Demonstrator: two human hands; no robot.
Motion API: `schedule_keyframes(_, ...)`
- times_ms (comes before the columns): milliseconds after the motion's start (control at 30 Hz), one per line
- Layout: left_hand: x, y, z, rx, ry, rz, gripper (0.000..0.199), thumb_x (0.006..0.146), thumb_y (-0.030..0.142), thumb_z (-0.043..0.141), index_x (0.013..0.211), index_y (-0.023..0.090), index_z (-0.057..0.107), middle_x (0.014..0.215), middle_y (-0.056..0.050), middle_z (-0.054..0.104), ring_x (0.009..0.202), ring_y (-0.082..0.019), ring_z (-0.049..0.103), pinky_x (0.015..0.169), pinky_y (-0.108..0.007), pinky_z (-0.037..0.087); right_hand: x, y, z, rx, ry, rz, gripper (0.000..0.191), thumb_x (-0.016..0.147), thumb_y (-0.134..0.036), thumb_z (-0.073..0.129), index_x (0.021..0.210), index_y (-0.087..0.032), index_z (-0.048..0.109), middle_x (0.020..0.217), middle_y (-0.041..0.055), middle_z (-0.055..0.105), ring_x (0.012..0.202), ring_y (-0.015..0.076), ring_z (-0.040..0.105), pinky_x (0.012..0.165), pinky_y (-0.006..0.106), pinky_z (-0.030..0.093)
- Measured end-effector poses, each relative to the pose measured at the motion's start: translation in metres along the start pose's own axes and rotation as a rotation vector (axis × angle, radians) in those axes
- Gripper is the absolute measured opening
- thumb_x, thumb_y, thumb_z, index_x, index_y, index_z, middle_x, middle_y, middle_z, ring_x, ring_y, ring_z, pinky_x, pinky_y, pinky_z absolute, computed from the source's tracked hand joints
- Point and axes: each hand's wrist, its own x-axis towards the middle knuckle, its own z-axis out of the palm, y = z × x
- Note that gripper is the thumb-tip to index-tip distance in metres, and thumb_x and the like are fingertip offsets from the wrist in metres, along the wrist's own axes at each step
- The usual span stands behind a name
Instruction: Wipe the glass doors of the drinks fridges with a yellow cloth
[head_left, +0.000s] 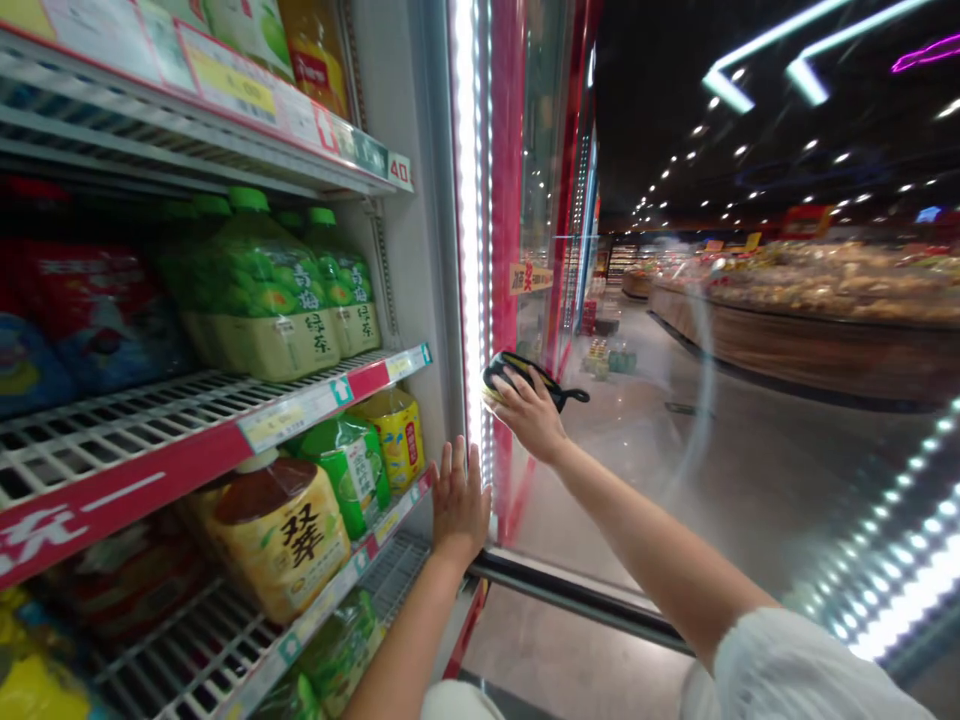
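Note:
In the head view, my left hand point(459, 505) lies with fingers spread on the cooler's white side frame point(439, 300), beside the lower shelf's end, holding nothing. Farther right and a little higher, my right hand point(529, 405) has its fingers over a black oval tool point(553, 390) with a yellowish underside and a loop at its end. The tool is at the bright light strip point(472, 250) along the cooler's edge. To the left, green tea bottles point(289, 300) stand on the middle shelf, and a large brown-and-cream bottle point(289, 530) stands below.
A transparent door point(622, 480) with a dark lower edge point(577, 590) spans the right side, under my right forearm. Red-fronted shelves point(172, 500) fill the left. Beyond the glass is a long display counter point(810, 345).

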Motion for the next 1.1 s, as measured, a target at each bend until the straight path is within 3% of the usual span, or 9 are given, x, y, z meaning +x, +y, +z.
schedule_keyframes(67,0.002,-0.002,0.001,0.017,0.006,0.0,0.078,0.097,0.02,0.053,0.166,0.018,0.015,0.169,-0.019,0.029,0.16,-0.034,0.017,0.126,-0.063,0.025,0.014,-0.006,0.005,0.005,0.049,0.036,0.025,0.105,-0.022,0.054,0.123,-0.026,0.069,0.145,0.0053,0.063,0.148,0.0249,0.043,0.127,0.059,0.024)
schedule_keyframes(133,0.002,-0.003,0.002,0.033,0.01,0.009,0.078,0.098,0.022,0.051,0.166,0.018,0.014,0.169,-0.018,0.029,0.16,-0.034,0.017,0.127,-0.062,0.025,0.007,-0.017,0.013,0.011,0.067,0.031,0.021,0.104,-0.021,0.055,0.116,-0.024,0.071,0.141,0.0061,0.066,0.146,0.026,0.047,0.126,0.059,0.028)
schedule_keyframes(267,-0.004,-0.002,0.001,0.05,-0.007,-0.002,0.078,0.099,0.024,0.05,0.166,0.018,0.01,0.17,-0.018,0.026,0.16,-0.034,0.017,0.127,-0.061,0.026,-0.036,-0.032,0.025,0.07,0.065,-0.14,0.014,0.1,-0.019,0.062,0.104,-0.022,0.075,0.132,0.0036,0.072,0.134,0.0253,0.058,0.118,0.051,0.042)
schedule_keyframes(367,-0.007,-0.001,-0.001,0.045,-0.012,-0.015,0.078,0.099,0.024,0.05,0.166,0.018,0.011,0.169,-0.019,0.029,0.16,-0.034,0.018,0.126,-0.062,0.027,-0.039,-0.025,0.02,0.112,0.071,-0.255,0.014,0.1,-0.02,0.064,0.099,-0.025,0.077,0.122,-0.0007,0.076,0.12,0.0203,0.066,0.109,0.041,0.049)
schedule_keyframes(433,-0.005,-0.001,-0.004,0.042,-0.001,-0.009,0.079,0.098,0.023,0.052,0.166,0.019,0.012,0.168,-0.019,0.031,0.159,-0.034,0.018,0.125,-0.062,0.028,-0.014,-0.012,0.01,0.107,0.085,-0.253,0.019,0.101,-0.023,0.063,0.112,-0.029,0.076,0.125,-0.0004,0.075,0.121,0.02,0.065,0.108,0.039,0.049)
schedule_keyframes(600,0.015,0.002,-0.016,0.06,0.042,-0.003,0.079,0.096,0.02,0.054,0.165,0.018,0.017,0.169,-0.019,0.03,0.16,-0.034,0.018,0.126,-0.059,0.029,0.089,0.023,-0.02,0.091,0.15,-0.079,0.035,0.104,-0.021,0.056,0.135,-0.032,0.067,0.144,0.0057,0.064,0.142,0.0241,0.049,0.119,0.044,0.038)
schedule_keyframes(700,0.024,-0.001,-0.017,0.057,0.069,-0.019,0.077,0.096,0.019,0.053,0.165,0.018,0.018,0.168,-0.019,0.031,0.159,-0.034,0.019,0.126,-0.058,0.029,0.118,0.028,-0.025,0.088,0.147,0.018,0.043,0.104,-0.017,0.051,0.144,-0.028,0.06,0.155,0.01,0.054,0.149,0.0275,0.041,0.123,0.052,0.031)
schedule_keyframes(800,0.021,-0.008,-0.01,0.046,0.063,-0.01,0.078,0.095,0.019,0.055,0.164,0.017,0.018,0.167,-0.021,0.033,0.159,-0.034,0.019,0.125,-0.06,0.029,0.101,0.018,-0.014,0.072,0.132,0.02,0.05,0.103,-0.015,0.049,0.152,-0.026,0.051,0.16,0.0115,0.048,0.15,0.0285,0.039,0.123,0.052,0.03)
schedule_keyframes(1100,-0.032,-0.015,0.01,0.108,-0.041,-0.131,0.071,0.098,0.021,0.05,0.164,0.016,0.024,0.167,-0.02,0.034,0.158,-0.034,0.023,0.126,-0.061,0.026,-0.02,-0.042,0.041,0.043,0.046,-0.108,0.06,0.101,-0.016,0.051,0.159,-0.027,0.041,0.156,0.0102,0.053,0.147,0.0291,0.043,0.122,0.048,0.03)
